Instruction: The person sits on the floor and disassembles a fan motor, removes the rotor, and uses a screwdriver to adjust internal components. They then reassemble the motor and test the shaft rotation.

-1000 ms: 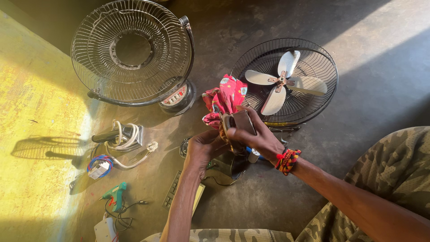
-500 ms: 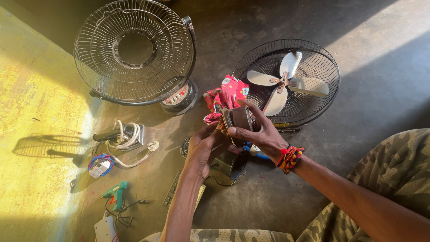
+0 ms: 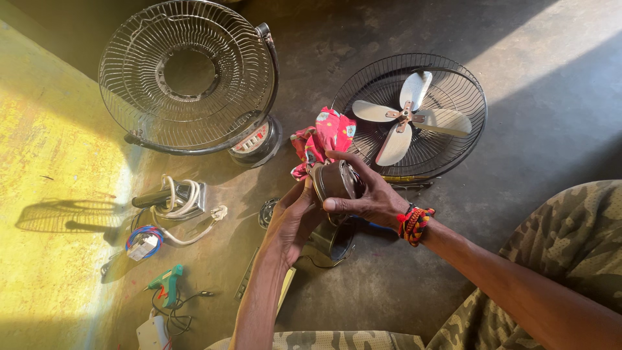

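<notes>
Partly hidden, the round motor housing (image 3: 337, 181) sits gripped by both hands' closed fingers (image 3: 343, 204); its underside is unseen.

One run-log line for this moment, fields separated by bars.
both hands hold round metal motor part | left hand below | right hand over | red cloth behind

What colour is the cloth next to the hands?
The cloth is red-pink with small light and blue patches, clearest in the head view.

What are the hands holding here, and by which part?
Both hands grip a round metal motor part: the right hand wraps its rim from above and the side, the left hand pinches its left edge. A red cloth lies behind it.
</notes>
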